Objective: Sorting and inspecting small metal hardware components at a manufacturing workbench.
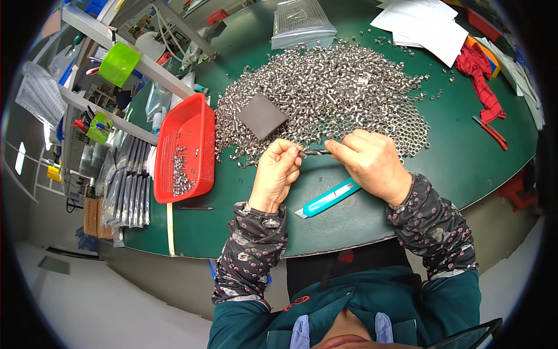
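My left hand [275,173] pinches a small silvery metal ring [301,154] between thumb and fingertips; the fingers hide part of it. In my right hand [372,163] is a dark, spiral-fluted drill bit [317,152], held level with its tip at the ring. Whether the tip sits inside the ring or only touches it, I cannot tell. Beyond both hands spreads a large heap of small metal rings [325,87]. On its left part lies a dark grey square block [263,116]. A teal utility knife [331,198] with its blade out lies on the table below my hands.
A red plastic basket [203,168] with some metal pieces stands left on the green table [465,157], near a pen [195,208]. Clear plastic bags [302,23] and white papers [418,26] lie at the back. Red cloth [479,75] and red-handled tweezers [491,134] are at right.
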The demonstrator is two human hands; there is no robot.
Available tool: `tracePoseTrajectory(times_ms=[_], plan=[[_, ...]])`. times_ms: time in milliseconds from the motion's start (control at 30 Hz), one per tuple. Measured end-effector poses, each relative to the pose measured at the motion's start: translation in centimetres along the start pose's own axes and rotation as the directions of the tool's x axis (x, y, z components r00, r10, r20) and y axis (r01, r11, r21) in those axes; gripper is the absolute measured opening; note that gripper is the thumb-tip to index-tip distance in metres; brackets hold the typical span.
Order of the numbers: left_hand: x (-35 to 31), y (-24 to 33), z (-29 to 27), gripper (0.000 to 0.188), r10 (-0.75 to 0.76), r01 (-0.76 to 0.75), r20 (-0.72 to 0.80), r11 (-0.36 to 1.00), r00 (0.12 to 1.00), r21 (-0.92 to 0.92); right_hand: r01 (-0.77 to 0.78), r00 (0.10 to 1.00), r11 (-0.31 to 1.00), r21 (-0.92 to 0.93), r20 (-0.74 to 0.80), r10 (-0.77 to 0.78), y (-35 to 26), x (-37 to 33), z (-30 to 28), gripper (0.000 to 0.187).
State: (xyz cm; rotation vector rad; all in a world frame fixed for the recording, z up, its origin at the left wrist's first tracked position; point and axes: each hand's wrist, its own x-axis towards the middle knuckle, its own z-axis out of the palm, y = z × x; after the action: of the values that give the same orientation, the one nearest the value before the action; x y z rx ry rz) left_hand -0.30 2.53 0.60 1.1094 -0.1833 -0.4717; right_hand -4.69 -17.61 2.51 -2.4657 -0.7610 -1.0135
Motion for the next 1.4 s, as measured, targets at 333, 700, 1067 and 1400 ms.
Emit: tracePoseTrajectory(times_ms=[333,700,1067,1400], plan=[[-0.4,-0.4,1.2,0.008,0.170,-0.166,-0.101,0.985,0.980,0.054,-0.183,0.983,0.961,0.208,0.041,0.179,-0.7,-0.3,0.1,0.011],[-0.3,-0.7,1.3,0.007,0.289,-0.264,-0.116,0.945,0.950,0.191,-0.508,0.861,0.730,0.457,0.288,0.419,-0.6,-0.4,0.6,0.015],[-0.4,-0.7,1.3,0.007,0.384,-0.348,-0.078,0.891,0.920,0.291,-0.742,0.648,0.112,0.662,0.663,0.375,0.1,-0.7,1.3,0.021],[-0.5,-0.6,1.3,0.008,0.470,-0.445,-0.005,0.839,0.883,0.315,-0.798,0.475,-0.352,0.490,0.870,0.134,0.5,-0.3,0.2,0.024]])
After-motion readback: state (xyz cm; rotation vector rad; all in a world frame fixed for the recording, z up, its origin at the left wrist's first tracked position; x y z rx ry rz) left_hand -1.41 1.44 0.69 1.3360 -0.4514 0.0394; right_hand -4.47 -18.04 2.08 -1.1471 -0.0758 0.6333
